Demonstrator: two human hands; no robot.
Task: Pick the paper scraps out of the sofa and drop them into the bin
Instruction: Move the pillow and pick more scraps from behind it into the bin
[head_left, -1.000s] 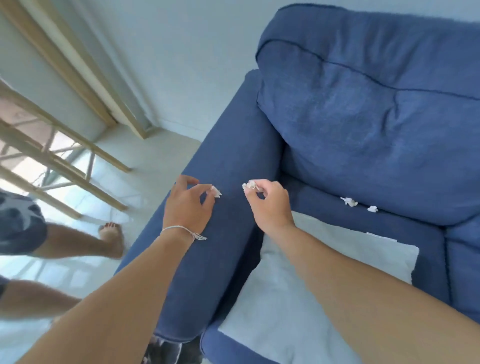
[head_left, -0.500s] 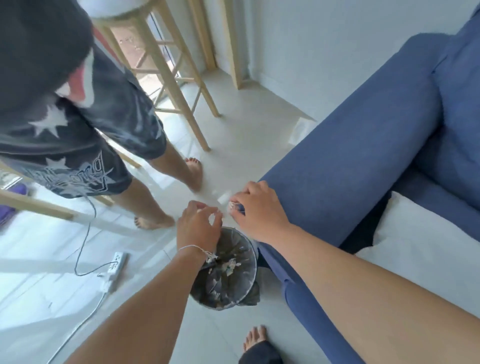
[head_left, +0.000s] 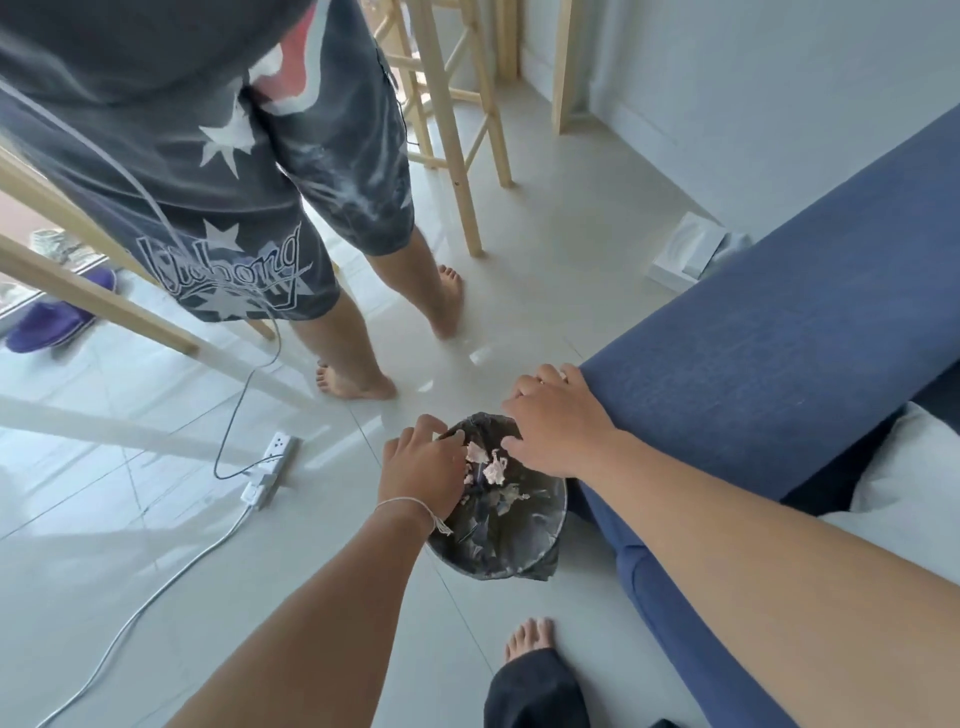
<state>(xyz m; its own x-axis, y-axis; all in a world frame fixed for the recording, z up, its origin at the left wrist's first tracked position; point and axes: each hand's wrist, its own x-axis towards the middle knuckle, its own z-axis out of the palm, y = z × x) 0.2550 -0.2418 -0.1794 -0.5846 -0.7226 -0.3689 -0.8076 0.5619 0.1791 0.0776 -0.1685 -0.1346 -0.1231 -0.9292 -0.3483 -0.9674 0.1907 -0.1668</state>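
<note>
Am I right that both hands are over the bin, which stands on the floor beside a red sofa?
Not quite: the sofa is blue, not red. The head view shows it. The rest holds: the left hand and the right hand are over the bin, which stands on the floor beside the sofa.

Single head view, worn on the person's head, wide angle, tilted steeply down at the floor. Both forearms enter from the bottom edge; left hand (head_left: 423, 467) and right hand (head_left: 558, 428) sit close, centre frame, over the bin (head_left: 511, 540). Sofa arm (head_left: 779, 343) fills the right side, a second person's legs (head_left: 363, 312) upper left, own foot (head_left: 527, 636) at bottom centre. No second view to overlap
</note>
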